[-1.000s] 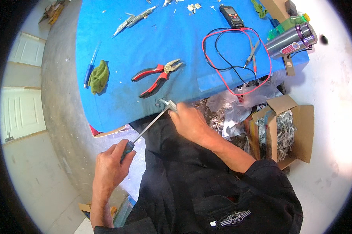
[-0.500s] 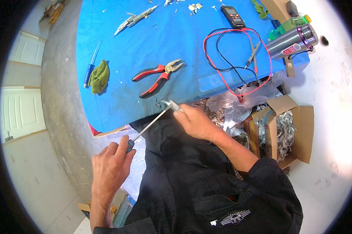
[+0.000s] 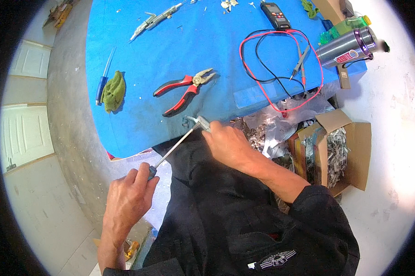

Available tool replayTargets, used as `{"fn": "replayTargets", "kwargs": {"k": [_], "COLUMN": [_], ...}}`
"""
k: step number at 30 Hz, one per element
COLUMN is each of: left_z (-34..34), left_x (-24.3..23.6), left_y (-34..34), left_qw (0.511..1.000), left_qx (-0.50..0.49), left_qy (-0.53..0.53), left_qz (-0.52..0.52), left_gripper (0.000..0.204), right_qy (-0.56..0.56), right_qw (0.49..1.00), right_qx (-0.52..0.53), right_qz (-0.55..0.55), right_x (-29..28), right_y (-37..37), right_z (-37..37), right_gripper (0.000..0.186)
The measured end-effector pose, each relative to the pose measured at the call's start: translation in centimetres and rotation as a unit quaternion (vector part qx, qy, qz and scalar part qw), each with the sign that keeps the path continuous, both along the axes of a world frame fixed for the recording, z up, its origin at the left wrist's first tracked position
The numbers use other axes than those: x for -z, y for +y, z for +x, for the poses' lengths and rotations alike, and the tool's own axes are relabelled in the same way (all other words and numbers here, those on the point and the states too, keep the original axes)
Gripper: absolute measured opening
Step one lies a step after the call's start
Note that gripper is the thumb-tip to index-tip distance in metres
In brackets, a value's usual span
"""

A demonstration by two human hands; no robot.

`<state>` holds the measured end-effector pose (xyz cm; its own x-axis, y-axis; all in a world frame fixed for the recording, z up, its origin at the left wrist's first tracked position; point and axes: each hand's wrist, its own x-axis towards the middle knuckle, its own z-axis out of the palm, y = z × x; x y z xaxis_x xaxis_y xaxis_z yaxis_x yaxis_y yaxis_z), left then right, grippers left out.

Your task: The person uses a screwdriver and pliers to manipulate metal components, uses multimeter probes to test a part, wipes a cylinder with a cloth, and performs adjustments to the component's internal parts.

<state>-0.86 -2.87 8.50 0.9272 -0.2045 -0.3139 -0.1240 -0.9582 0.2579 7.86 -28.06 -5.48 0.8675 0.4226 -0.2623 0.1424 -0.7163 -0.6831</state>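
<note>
My left hand (image 3: 127,195) is closed around the dark blue-green handle of a screwdriver (image 3: 174,150), whose long metal shaft slants up and to the right. Its tip meets a small grey elongated part (image 3: 203,123) at the table's near edge. That part is pinched in the fingers of my right hand (image 3: 228,143), which hide some of it. Just beyond lie combination pliers (image 3: 197,80) with red and black handles, jaws spread. Farther back rests a longer grey part (image 3: 156,20) of similar look, apart from both hands.
A blue-covered table (image 3: 138,110) holds a blue-handled screwdriver (image 3: 100,89), a green cloth (image 3: 113,92), a multimeter (image 3: 275,15) with red and black leads, a steel flask (image 3: 341,49) and a green bottle (image 3: 352,24). Below right, an open cardboard box (image 3: 360,156) contains shredded scraps.
The view has shifted slightly. My left hand has moved a little down and left with the screwdriver, whose tip is still at the grey part. Both grips look the same.
</note>
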Motion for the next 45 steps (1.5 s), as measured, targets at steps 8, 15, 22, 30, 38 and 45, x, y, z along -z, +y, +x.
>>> {"fn": "replayTargets", "kwargs": {"k": [8, 15, 22, 30, 38, 45], "left_z": [0.1, -0.9, -2.3, -2.0, -0.9, -2.4], "left_x": [0.4, 1.7, 1.4, 2.5, 1.9, 3.4], "left_y": [0.2, 0.7, -0.9, -0.2, 0.4, 0.3], "left_qw": [0.984, 0.980, 0.997, 0.998, 0.986, 0.986], "left_qx": [-0.108, -0.121, -0.021, 0.003, -0.080, -0.076], "left_qy": [0.027, 0.037, -0.070, -0.068, 0.002, -0.038], "left_qz": [-0.138, -0.152, 0.000, 0.000, -0.148, -0.141], "left_gripper": [0.019, 0.020, 0.025, 0.025, 0.019, 0.022], "right_qy": [-0.070, -0.085, -0.050, -0.060, -0.090, -0.099], "right_qw": [0.997, 0.996, 0.998, 0.998, 0.995, 0.995], "right_qx": [-0.010, -0.001, 0.028, 0.015, -0.005, 0.004], "right_qz": [-0.018, -0.027, -0.009, -0.016, -0.047, -0.025], "right_x": [0.5, 0.7, 0.4, 0.5, 0.6, 0.5], "right_y": [0.2, 0.2, 0.4, 0.3, 0.4, 0.3], "right_z": [-0.2, -0.4, -0.4, -0.4, -0.5, -0.5], "right_gripper": [0.033, 0.034, 0.034, 0.034, 0.033, 0.033]}}
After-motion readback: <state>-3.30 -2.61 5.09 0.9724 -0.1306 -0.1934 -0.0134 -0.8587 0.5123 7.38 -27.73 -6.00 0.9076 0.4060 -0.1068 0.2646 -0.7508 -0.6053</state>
